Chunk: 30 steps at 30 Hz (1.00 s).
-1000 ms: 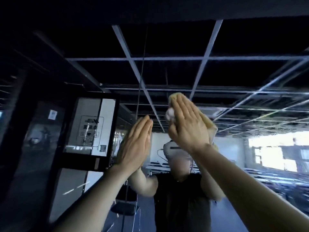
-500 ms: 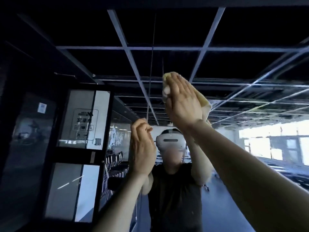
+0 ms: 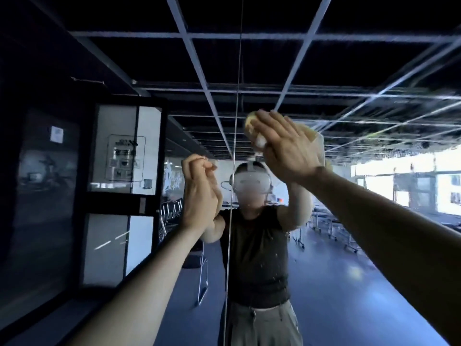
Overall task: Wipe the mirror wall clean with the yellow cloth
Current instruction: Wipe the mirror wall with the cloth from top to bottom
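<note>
Right hand lower, fingers flat pressing yellow cloth on mirror wall | left hand curled, empty

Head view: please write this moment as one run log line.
step: wipe | right hand: flat, presses yellow cloth on mirror wall | left hand: fingers curled, holds nothing

I have a single view, from a wide-angle camera worn on the person's head. It faces the mirror wall square on and close up, tilted slightly upward, so the reflected ceiling grid fills the top and the wearer's reflection stands centre.
</note>
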{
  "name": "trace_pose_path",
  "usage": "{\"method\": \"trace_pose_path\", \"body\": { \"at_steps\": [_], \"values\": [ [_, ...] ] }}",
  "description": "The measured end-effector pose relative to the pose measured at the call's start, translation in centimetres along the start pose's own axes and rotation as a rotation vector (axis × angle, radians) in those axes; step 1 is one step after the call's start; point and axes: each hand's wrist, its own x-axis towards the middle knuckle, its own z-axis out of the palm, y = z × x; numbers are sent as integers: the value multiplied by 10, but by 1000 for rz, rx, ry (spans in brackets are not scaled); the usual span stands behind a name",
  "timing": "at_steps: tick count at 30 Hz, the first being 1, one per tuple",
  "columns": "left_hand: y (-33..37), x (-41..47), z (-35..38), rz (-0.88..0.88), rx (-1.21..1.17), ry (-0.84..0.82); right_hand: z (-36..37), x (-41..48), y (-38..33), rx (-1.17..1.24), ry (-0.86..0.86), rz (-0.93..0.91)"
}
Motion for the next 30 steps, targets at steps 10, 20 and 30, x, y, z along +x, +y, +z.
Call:
{"method": "trace_pose_path", "body": {
  "at_steps": [10, 20, 30],
  "values": [
    [17, -65, -15, -230, 21, -59, 50, -94, -80, 80, -55, -194],
    [78, -61, 30, -124, 124, -125, -13, -149, 66, 37, -64, 20],
    [124, -51, 80, -91, 116, -256, -12, -156, 48, 121, 29, 241]
  ]
}}
